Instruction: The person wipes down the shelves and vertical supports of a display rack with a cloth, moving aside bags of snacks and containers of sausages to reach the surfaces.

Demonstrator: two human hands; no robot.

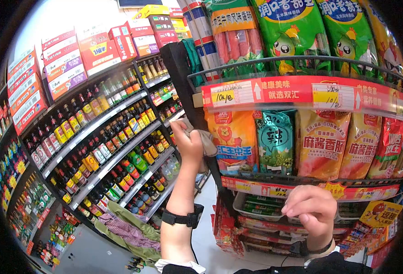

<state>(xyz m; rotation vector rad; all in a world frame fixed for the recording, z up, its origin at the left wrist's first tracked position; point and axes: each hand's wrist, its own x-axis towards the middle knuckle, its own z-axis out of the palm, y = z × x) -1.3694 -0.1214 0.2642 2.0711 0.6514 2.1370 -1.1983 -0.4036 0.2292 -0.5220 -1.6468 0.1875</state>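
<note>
My left hand (pixel 187 139) is raised at the end of the sausage rack and closed around a greyish-beige cloth (pixel 203 136). The cloth lies against the side of the rack's black upright post (pixel 190 93). Beside it hang an orange sausage bag (pixel 232 141) and a green sausage bag (pixel 275 142) on the middle shelf. My right hand (pixel 313 208) hovers in front of the lower price strip (pixel 256 188). Its fingers are loosely bent, with a gap to the thumb, and nothing shows in them.
Larger green sausage bags (pixel 287 34) fill the top shelf behind a wire rail (pixel 311 59). Trays of small sticks (pixel 260 205) sit lower. At left, shelves hold rows of glass bottles (pixel 92 153) under stacked cartons (pixel 64 64). Green and checked clothing (pixel 133 233) is draped low nearby.
</note>
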